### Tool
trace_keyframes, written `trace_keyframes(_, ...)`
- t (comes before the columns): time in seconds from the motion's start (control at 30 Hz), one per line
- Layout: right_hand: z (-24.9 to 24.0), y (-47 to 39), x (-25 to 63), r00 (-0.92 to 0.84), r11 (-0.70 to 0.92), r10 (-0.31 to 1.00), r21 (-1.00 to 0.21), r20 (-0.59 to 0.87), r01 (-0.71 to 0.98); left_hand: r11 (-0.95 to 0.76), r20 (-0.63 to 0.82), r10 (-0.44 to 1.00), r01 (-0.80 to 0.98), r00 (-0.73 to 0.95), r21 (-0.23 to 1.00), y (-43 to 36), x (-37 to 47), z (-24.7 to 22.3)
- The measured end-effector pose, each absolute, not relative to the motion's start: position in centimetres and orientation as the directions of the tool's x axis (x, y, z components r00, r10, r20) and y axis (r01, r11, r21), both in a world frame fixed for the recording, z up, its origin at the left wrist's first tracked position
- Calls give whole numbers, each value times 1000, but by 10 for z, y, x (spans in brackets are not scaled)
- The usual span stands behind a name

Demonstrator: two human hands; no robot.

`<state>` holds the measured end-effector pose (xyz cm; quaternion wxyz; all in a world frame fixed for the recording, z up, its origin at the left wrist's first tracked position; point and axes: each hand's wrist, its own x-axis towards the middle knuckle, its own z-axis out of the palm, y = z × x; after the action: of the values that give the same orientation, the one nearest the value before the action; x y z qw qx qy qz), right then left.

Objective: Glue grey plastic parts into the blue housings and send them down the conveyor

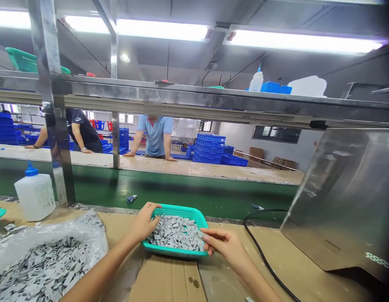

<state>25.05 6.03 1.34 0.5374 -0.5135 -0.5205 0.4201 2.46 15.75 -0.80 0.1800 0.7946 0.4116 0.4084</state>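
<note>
A green plastic basket (172,252) full of small grey plastic parts (178,231) sits in front of me, over a flat piece of cardboard (169,279). My left hand (147,222) grips its left rim, the thumb on the inner side and the fingers over the edge. At the right rim, my right hand (221,242) holds the basket between thumb and fingers; some fingertips are hidden behind the edge. To the left, a clear plastic bag (98,241) lies open with many more of the same grey parts.
A white bottle with a blue cap (35,195) stands beside a metal post (51,126). Beyond the bench runs a green conveyor belt (172,191) carrying a small dark blue piece (131,198). On the right are a black cable (260,251) and metal housing (342,201). Two people stand across the belt.
</note>
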Motion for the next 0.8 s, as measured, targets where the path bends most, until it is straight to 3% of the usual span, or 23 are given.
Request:
trace_keyframes(0.3,-5,35,258,323,88,939,-989,122,116,-578,491,815,499,308,646,153,24,-8)
trace_keyframes(0.47,-8,35,260,330,75,936,-986,121,150,-572,492,817,520,300,634,155,24,-9)
trace_keyframes(0.8,-14,30,262,276,105,927,-883,253,458,-578,506,808,571,302,583,158,23,-11)
